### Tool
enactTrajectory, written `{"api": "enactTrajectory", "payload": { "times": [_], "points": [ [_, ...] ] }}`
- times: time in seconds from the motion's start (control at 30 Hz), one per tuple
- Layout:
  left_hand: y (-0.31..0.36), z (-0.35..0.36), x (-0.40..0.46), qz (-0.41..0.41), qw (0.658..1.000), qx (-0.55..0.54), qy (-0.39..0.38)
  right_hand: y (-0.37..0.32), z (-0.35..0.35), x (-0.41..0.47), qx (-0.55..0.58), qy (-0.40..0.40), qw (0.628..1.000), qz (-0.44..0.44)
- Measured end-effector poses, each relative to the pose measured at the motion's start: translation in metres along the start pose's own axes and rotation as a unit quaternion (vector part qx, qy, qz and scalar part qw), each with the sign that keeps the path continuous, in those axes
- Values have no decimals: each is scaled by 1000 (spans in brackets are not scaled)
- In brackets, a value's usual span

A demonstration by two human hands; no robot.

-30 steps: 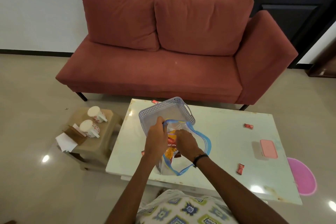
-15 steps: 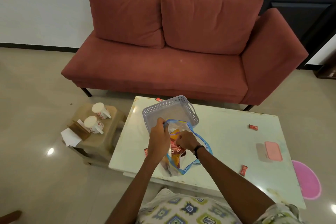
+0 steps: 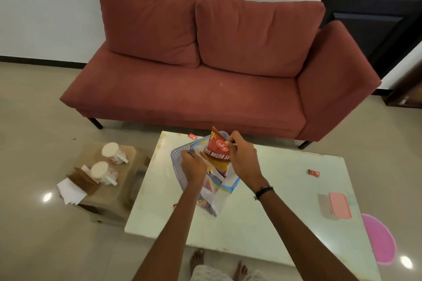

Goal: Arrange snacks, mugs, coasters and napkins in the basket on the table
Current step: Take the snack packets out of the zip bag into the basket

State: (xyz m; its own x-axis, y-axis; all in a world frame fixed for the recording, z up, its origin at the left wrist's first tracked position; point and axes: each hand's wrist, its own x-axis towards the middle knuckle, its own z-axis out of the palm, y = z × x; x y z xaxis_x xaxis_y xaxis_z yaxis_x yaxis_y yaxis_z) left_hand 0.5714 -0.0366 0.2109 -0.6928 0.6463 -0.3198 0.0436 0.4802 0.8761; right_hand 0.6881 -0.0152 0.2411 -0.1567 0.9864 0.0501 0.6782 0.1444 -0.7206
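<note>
Head view: right hand fingers pinch "BHUJIA" snack packet; left hand grips bag.

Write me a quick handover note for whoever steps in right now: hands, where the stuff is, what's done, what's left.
Right hand grips a red snack packet lifted above the zip bag. Left hand holds the bag's mouth.
Basket sits on the table behind the bag; its inside is hidden.
More snacks remain in the bag.
Two mugs, brown coasters and white napkins sit on the side stool, untouched.
Left: drop the packet in the basket, then the rest.
</note>
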Motion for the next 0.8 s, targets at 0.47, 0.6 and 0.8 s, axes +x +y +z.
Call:
{"api": "enactTrajectory", "payload": {
  "times": [0.47,0.6,0.8],
  "points": [
    [-53,46,131,-52,991,-15,119,96,60,147,46,106,992,49],
    [-80,64,156,-42,993,-23,110,165,131,157,12,92,985,143],
    [-112,71,166,-16,996,-11,92,234,216,184,-23,86,976,201]
  ]
}}
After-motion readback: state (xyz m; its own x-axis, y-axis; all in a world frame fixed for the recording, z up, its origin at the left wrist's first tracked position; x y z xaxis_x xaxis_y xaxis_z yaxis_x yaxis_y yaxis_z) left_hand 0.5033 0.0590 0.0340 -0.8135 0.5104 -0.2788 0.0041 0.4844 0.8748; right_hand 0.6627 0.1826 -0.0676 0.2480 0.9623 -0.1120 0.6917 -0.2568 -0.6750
